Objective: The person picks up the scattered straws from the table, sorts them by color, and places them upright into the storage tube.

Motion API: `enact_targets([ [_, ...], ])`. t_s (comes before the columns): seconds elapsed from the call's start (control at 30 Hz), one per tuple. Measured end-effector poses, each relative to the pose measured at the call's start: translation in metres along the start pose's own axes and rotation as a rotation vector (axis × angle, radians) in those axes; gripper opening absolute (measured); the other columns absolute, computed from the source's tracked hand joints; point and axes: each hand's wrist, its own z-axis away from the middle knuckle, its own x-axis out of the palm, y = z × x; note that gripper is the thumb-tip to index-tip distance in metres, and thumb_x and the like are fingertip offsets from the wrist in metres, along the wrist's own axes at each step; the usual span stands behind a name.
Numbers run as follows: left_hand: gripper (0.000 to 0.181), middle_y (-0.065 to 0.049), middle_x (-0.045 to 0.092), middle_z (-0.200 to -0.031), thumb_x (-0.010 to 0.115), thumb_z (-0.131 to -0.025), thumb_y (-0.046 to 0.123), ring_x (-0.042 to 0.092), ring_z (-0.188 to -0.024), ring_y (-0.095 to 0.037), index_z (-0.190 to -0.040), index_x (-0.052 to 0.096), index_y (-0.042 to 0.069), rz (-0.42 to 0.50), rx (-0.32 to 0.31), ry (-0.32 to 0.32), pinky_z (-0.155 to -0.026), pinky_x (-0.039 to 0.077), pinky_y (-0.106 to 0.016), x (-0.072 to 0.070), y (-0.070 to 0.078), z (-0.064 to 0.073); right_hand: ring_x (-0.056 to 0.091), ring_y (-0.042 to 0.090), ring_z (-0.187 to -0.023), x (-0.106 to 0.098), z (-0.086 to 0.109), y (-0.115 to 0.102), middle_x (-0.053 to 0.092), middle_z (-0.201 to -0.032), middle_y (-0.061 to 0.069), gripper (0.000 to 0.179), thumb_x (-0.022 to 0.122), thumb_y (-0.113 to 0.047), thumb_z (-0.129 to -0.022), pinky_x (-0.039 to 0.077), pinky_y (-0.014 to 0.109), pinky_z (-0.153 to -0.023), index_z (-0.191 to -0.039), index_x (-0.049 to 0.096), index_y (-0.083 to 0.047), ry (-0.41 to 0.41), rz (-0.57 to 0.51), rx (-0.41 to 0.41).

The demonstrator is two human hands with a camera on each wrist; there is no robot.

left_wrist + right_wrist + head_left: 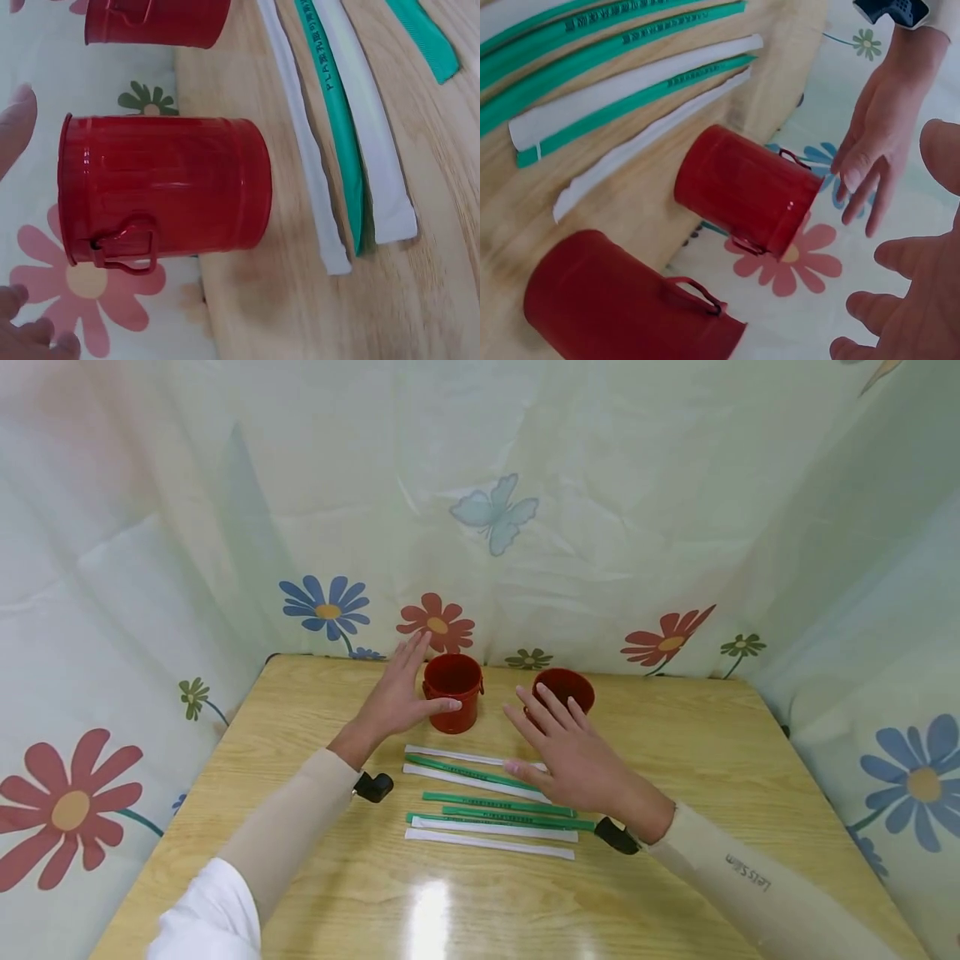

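My left hand (393, 697), fingers extended and thumb spread, hovers beside a small red metal bucket (459, 720) with a wire handle; in the left wrist view a gap separates the fingers from that bucket (172, 187). Held out in front of a second red bucket (564, 682), my right hand (577, 764) has its fingers spread and nothing in its grasp. It partly covers that bucket in the head view. Both buckets stand upright. Nearer than the buckets lie several wrapped straws, some in green printed sleeves (498, 804), others in white sleeves (491, 843), roughly parallel.
A light wooden table (360, 893) carries everything. Behind it and at both sides hangs a pale curtain (615, 510) printed with flowers and a butterfly; the buckets stand close to the table's back edge. Small black devices (375, 787) are strapped to both wrists.
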Motion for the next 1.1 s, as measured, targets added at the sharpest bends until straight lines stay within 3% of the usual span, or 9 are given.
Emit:
enact_targets([
  [0.23, 0.115, -0.008, 0.028, -0.174, 0.087, -0.083, 0.044, 0.036, -0.156, -0.035, -0.169, 0.014, 0.021, 0.23, 0.024, 0.049, -0.116, 0.045, -0.062, 0.009, -0.006, -0.006, 0.008, 0.038, -0.164, 0.012, 0.006, -0.002, 0.016, -0.177, 0.009, 0.081, 0.062, -0.054, -0.1, 0.014, 0.069, -0.128, -0.166, 0.029, -0.019, 0.008, -0.039, -0.001],
  [0.43, 0.109, -0.01, 0.039, -0.168, 0.089, -0.083, 0.037, 0.047, -0.147, -0.037, -0.167, 0.023, 0.018, 0.296, 0.018, 0.085, -0.108, 0.054, -0.058, 0.015, -0.01, -0.011, 0.012, 0.039, -0.164, 0.021, 0.01, -0.004, 0.018, -0.176, 0.011, 0.084, 0.063, -0.056, -0.099, 0.018, 0.068, -0.128, -0.165, 0.03, -0.017, -0.017, -0.01, -0.021],
  [0.73, 0.105, -0.015, 0.045, -0.163, 0.09, -0.082, 0.03, 0.046, -0.149, -0.039, -0.165, 0.028, 0.012, 0.357, 0.005, 0.057, -0.111, 0.051, -0.057, 0.016, -0.012, -0.015, 0.009, 0.037, -0.164, 0.033, 0.012, -0.002, 0.014, -0.177, 0.008, 0.084, 0.059, -0.058, -0.1, 0.017, 0.067, -0.129, -0.167, 0.026, -0.02, -0.052, -0.032, -0.019],
  [1.1, 0.102, -0.013, 0.039, -0.168, 0.088, -0.085, 0.026, 0.044, -0.152, -0.036, -0.165, 0.028, 0.011, 0.387, -0.016, 0.04, -0.113, 0.051, -0.05, 0.018, -0.012, -0.015, 0.015, 0.037, -0.163, 0.048, 0.011, 0.005, 0.021, -0.176, 0.008, 0.085, 0.063, -0.058, -0.098, 0.023, 0.067, -0.127, -0.166, 0.029, -0.019, -0.048, -0.067, -0.001],
])
